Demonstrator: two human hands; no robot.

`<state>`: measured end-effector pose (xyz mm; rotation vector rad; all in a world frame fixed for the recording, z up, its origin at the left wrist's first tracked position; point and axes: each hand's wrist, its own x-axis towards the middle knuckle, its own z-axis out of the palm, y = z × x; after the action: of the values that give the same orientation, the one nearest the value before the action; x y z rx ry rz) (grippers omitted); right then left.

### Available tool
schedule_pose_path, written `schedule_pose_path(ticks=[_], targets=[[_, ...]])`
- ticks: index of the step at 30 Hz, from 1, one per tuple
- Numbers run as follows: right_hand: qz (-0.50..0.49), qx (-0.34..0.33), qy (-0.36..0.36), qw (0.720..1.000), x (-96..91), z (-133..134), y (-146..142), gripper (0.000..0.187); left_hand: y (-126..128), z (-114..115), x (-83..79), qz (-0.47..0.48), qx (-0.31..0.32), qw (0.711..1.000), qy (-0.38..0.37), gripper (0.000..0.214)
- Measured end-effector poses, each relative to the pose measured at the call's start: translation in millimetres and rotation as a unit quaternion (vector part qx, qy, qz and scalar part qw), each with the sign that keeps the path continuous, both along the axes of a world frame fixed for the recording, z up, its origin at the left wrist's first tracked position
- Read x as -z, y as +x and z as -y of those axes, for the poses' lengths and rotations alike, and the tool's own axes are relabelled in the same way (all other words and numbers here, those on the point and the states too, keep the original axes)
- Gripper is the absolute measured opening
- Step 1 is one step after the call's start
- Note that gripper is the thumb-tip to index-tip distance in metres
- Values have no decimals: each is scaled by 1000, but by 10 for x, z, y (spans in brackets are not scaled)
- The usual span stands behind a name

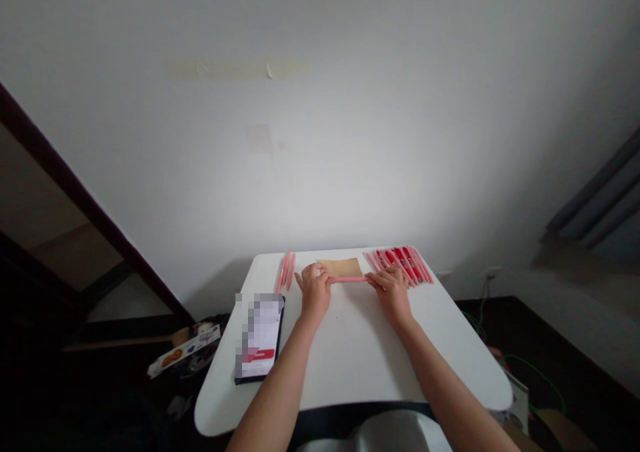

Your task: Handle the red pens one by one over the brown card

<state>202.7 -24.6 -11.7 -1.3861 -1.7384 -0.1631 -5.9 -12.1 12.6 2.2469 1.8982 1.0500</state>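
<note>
A slim pink pen (349, 279) lies level between my hands, held near both ends. My left hand (316, 289) pinches its left end, with one finger sticking out to the side. The right end is in the closed fingers of my right hand (391, 291). Just behind the pen, a piece of brown paper or card (343, 267) lies on the white table (360, 352). Several pink pens (419, 265), with red parts among them, lie side by side beyond my right hand. A few more pink pens (291, 272) lie to the left of my left hand.
A phone or tablet (265, 335), its screen partly pixelated, lies on the table left of my left forearm. The white wall (350, 139) rises behind the table. A long white box (185, 352) is low at the left, and green cables (537, 365) run at the right.
</note>
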Motion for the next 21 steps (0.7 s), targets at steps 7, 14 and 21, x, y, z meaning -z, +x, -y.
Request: schedule_pose_path(ticks=[7,14,21], targets=[[-45,-15,-78,996,6,1,26,25,-7,4,-19,20,24,999,12,13],[-84,-5,-96,992,-30,18,19,28,6,14,-33,25,42,998,31,13],[-47,6,-67,997,-71,45,2,32,0,21,-33,34,38,998,43,9]])
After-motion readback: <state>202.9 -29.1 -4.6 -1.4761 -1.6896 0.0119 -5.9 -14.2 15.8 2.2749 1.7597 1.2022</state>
